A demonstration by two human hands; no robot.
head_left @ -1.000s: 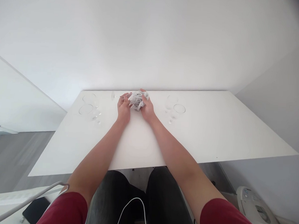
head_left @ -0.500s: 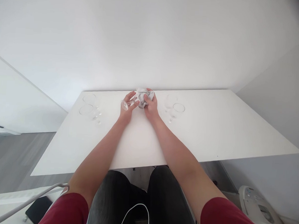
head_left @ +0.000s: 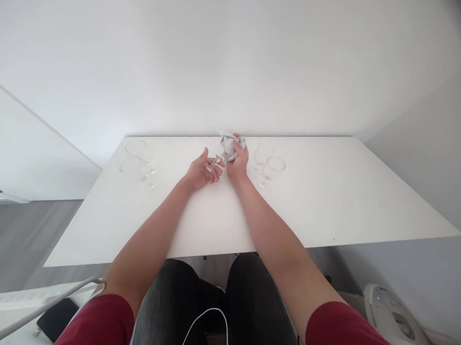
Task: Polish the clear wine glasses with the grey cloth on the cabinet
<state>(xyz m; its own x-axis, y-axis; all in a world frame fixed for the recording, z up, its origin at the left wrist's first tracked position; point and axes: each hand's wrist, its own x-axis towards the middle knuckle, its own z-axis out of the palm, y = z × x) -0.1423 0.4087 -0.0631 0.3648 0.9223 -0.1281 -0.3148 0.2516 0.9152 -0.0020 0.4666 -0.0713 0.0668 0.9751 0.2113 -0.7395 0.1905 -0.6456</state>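
Note:
A clear stemmed glass [head_left: 217, 160] is tilted between my hands above the white table [head_left: 212, 223], its foot toward my left hand. My right hand [head_left: 239, 160] is closed around the glass's bowl through a crumpled white-grey cloth [head_left: 228, 145], which hides most of the bowl. Beside the foot and stem, my left hand [head_left: 204, 171] has its thumb raised apart and its fingers loosely bent behind the glass. Whether those fingers touch it is hard to see.
Two stemmed glasses [head_left: 130, 164] are on the table's left part, and two more glasses [head_left: 274, 167] are just right of my right hand. A white wall [head_left: 236, 64] rises behind the table. A pale appliance [head_left: 391, 317] sits low at the right.
Both hands, the glass and the cloth have shifted slightly right. My left hand has loosened from the stem and turned, its thumb now lifted away, while the right keeps its hold.

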